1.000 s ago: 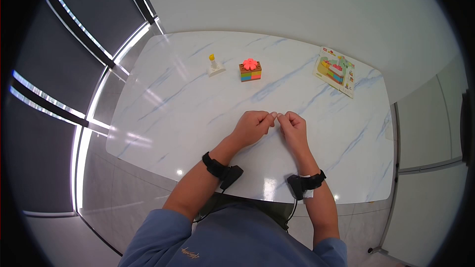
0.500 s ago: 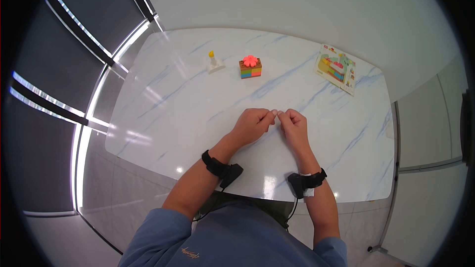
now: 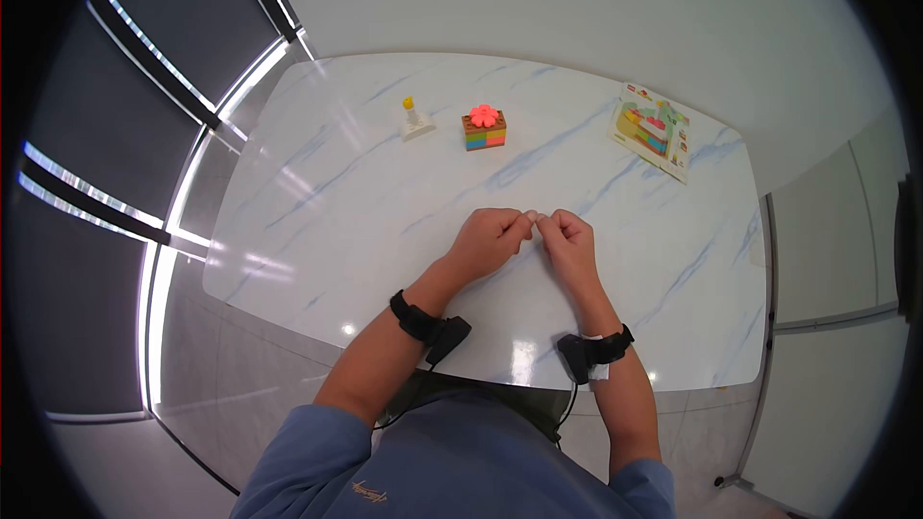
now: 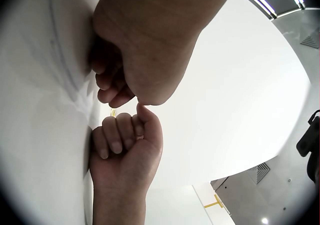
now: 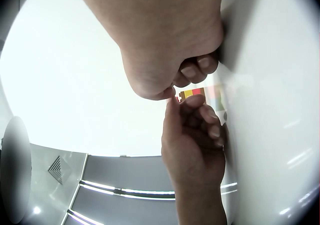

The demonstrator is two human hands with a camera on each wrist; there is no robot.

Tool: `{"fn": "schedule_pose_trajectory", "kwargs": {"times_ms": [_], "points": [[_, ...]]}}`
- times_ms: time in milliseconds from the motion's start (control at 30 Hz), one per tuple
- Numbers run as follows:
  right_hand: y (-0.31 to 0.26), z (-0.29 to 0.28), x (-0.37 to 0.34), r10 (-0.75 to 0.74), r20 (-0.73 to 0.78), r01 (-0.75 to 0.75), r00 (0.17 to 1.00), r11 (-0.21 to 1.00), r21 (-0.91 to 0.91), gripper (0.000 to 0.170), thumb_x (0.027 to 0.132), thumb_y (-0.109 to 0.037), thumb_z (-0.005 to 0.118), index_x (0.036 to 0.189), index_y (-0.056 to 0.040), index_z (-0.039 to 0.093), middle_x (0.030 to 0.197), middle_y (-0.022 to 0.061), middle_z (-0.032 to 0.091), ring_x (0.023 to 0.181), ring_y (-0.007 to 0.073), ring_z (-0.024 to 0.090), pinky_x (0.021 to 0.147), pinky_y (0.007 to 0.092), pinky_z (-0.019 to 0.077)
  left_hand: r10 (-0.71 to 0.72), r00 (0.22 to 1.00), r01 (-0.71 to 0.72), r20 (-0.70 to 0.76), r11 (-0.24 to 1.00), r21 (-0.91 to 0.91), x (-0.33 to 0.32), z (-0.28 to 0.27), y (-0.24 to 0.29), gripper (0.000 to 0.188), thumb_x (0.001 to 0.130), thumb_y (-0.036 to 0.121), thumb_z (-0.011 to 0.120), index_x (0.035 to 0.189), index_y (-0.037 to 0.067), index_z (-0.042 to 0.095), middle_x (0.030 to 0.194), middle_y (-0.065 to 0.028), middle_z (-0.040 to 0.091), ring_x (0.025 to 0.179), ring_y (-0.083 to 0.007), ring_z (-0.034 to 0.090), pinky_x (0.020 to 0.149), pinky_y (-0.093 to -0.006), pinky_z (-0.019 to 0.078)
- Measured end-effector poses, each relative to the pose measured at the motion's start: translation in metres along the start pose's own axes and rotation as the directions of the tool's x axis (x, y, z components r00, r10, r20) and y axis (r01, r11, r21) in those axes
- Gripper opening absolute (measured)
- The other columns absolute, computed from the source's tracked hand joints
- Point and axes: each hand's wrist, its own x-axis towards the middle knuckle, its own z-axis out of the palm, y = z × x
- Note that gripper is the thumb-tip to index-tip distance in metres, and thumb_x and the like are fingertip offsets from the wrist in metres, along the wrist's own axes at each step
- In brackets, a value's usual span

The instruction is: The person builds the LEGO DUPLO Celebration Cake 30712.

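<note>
Both hands rest on the table near its middle, thumb tips meeting. In the head view the left hand (image 3: 486, 242) has its fingers curled with nothing in them; the right hand (image 3: 571, 248) lies likewise curled and empty. The left wrist view shows the left hand (image 4: 145, 50) above and the right hand (image 4: 125, 145) below, thumbs touching. In the right wrist view the right hand (image 5: 170, 50) is above the left hand (image 5: 195, 145). Beyond the hands stands a block of coloured bricks (image 3: 485, 137) topped by a pink flower (image 3: 484, 116).
A white piece with a yellow-tipped candle (image 3: 411, 116) stands left of the brick block. A booklet (image 3: 651, 133) with a printed brick picture lies at the back right of the marbled table (image 3: 385, 211). Black straps with devices sit on both wrists.
The table and the things on it appear slightly higher in the head view, from a small shift of the camera. The hands keep the same pose.
</note>
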Motion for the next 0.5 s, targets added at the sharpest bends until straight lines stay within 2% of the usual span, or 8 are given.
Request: {"fn": "schedule_pose_trajectory", "kwargs": {"times_ms": [267,500], "points": [[-0.003,0.0012,-0.0006,-0.005,-0.015,0.005,1.0,1.0,-0.017,0.038,0.093,-0.014,0.063,0.062,-0.0084,0.041,0.06,-0.008,0.039,0.059,0.0023,0.033,0.052,0.0223,0.0266,-0.043,0.999,0.043,0.015,0.999,-0.013,-0.0005,-0.001,0.0026,0.039,0.1,0.026,0.055,0.074,-0.001,0.066,0.058,-0.0038,0.06,0.056,-0.0105,0.053,0.057,-0.0283,0.0451],[0.0,0.0015,-0.0009,-0.017,-0.012,0.017,1.0,0.999,-0.027,0.038,0.092,-0.015,0.063,0.062,-0.008,0.041,0.06,-0.0077,0.039,0.059,0.0027,0.033,0.052,0.0228,0.0268,-0.003,1.0,0.003,-0.001,0.999,0.041,-0.0004,-0.0002,0.0013,0.039,0.1,0.026,0.055,0.074,-0.001,0.066,0.057,-0.0042,0.059,0.054,-0.0109,0.052,0.056,-0.0286,0.0449]]}}
